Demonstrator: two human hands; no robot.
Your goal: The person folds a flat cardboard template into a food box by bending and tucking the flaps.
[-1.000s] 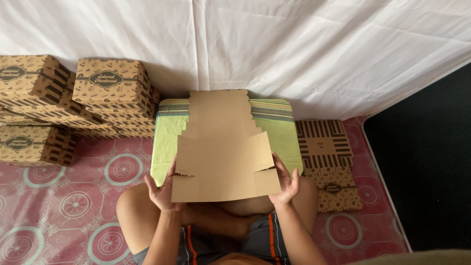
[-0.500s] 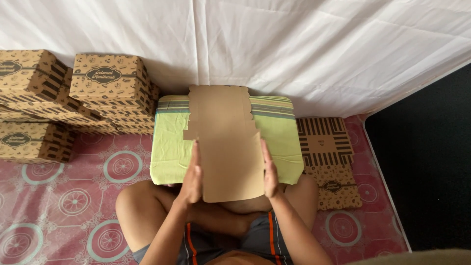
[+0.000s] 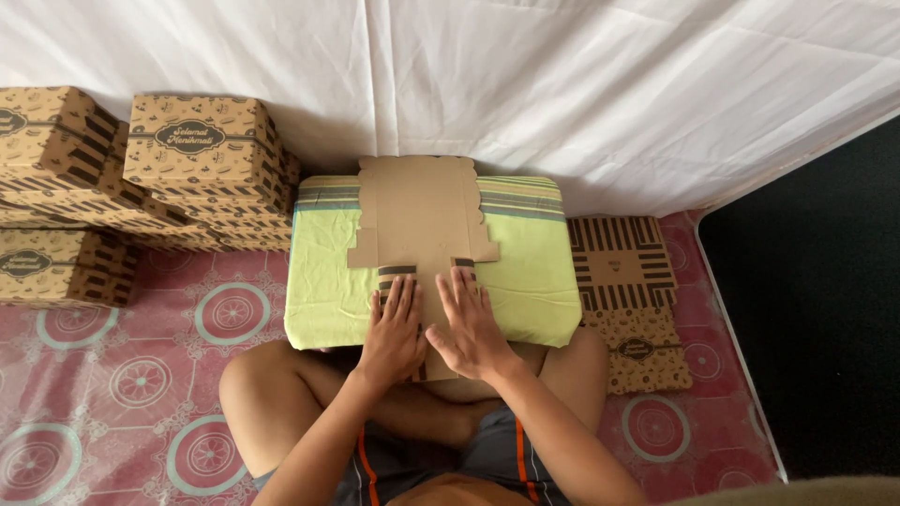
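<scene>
Head view: I see the cardboard blank (image 3: 419, 225) running lengthwise toward twelve o'clock; left hand (image 3: 394, 334) and right hand (image 3: 469, 324) press flat, unclenched, equally near.

A flat brown cardboard box blank (image 3: 419, 220) lies under and beyond the fingers (image 3: 405, 298), folded brown printed boxes (image 3: 202, 155) are stacked far left, and flattened striped blanks (image 3: 621, 267) lie right.

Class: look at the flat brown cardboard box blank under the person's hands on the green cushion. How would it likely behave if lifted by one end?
The cardboard blank is thin, so probably light. Its cut flaps and fold lines suggest it would bend at the creases rather than stay rigid. Both the left hand and right hand press it flat on the cushion, hinting folded parts spring back.
</scene>
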